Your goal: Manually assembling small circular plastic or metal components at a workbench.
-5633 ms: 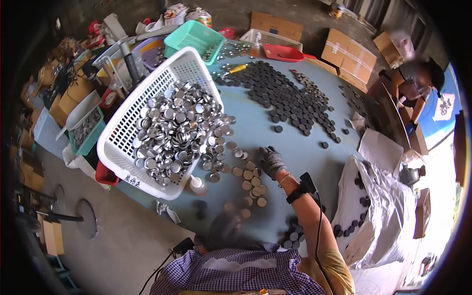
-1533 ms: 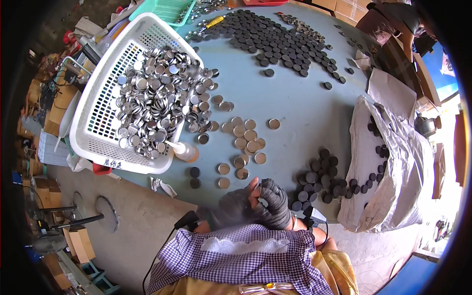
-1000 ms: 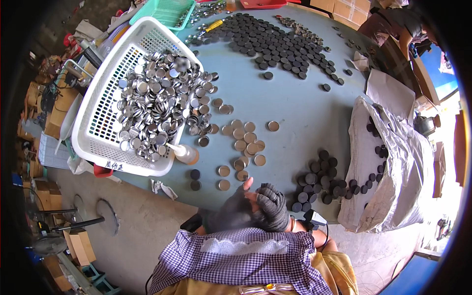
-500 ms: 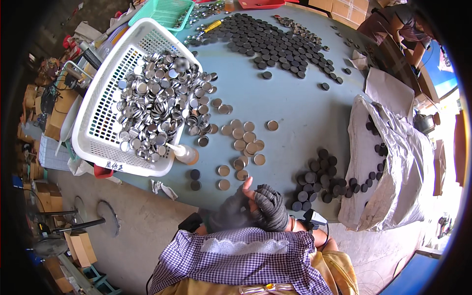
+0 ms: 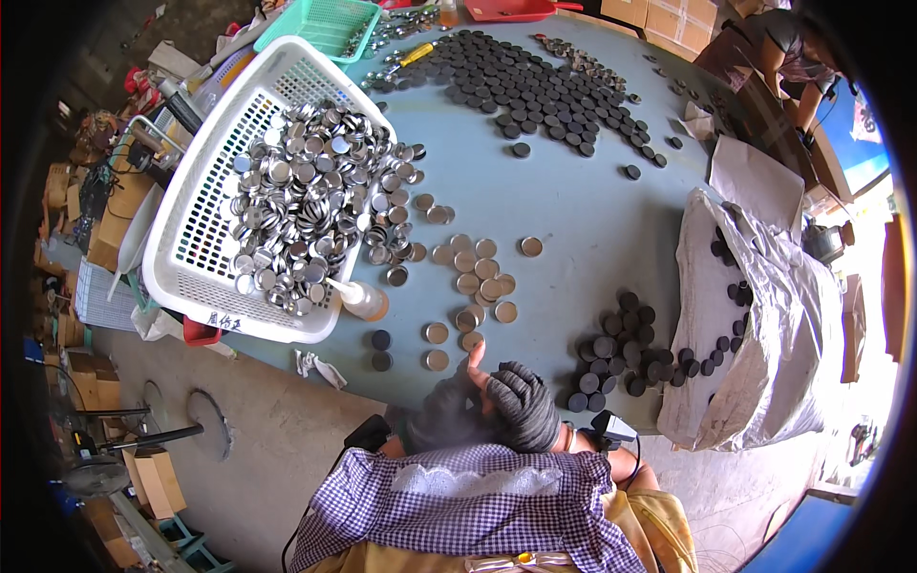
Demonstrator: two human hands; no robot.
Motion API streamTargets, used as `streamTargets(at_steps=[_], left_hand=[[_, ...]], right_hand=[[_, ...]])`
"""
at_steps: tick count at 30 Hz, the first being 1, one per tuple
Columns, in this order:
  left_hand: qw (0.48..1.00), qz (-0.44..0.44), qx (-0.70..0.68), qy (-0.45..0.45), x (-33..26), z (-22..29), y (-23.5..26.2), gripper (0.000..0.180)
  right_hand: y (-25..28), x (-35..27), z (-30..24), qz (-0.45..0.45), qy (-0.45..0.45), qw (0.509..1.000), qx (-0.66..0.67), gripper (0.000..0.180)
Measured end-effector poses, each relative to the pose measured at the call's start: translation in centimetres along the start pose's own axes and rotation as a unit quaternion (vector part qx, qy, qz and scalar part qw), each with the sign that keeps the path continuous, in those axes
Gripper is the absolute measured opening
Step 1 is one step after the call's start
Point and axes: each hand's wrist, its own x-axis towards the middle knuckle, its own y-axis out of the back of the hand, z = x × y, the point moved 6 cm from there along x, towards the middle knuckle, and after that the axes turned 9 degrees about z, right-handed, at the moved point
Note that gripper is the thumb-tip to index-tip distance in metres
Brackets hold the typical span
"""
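Observation:
My left hand (image 5: 444, 415), in a dark glove, is smeared by motion at the table's near edge; its fingers cannot be made out. Against it is my right hand (image 5: 522, 406), in a grey glove, with its fingers curled and a bare fingertip (image 5: 476, 357) pointing up. Whatever the right hand holds is hidden. Just beyond the hands lie several loose metal caps (image 5: 467, 284), round and shallow. Two black round discs (image 5: 382, 350) lie to the left of these. A pile of black discs (image 5: 621, 344) sits right of my right hand.
A white perforated basket (image 5: 181, 258) heaped with metal caps leans at the left. Beside it are a small squeeze bottle (image 5: 364, 300) and a crumpled scrap (image 5: 319, 369). Many black discs (image 5: 535, 91) spread across the far table. A white sack (image 5: 764, 334) lies right. Another person (image 5: 774, 57) bends at far right.
The left hand stays blurred against the right. My right hand's curled fingers have shifted slightly. The caps and discs keep their places; the whole view has moved a little.

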Motion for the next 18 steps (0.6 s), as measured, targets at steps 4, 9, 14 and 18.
streamTargets(at_steps=[4, 9, 14, 18], left_hand=[[0.999, 0.018, -0.011, -0.033, -0.1, 0.1, 0.0, 0.082], [0.997, 0.010, 0.009, -0.074, 0.2, 1.1, -0.1, 0.080], [0.982, -0.113, -0.146, 0.027, -0.8, -0.4, -0.6, 0.091], [0.939, -0.132, -0.315, 0.046, -0.7, 0.5, -1.1, 0.095]], right_hand=[[0.3, 0.4, -0.5, 0.004, -0.004, 1.000, 0.006, 0.064], [0.2, 0.1, 0.0, 0.024, -0.001, 1.000, 0.007, 0.064], [2.0, -0.1, 0.5, 0.150, 0.029, 0.988, 0.023, 0.049], [3.0, 0.8, 0.1, 0.071, -0.045, 0.990, 0.112, 0.043]])
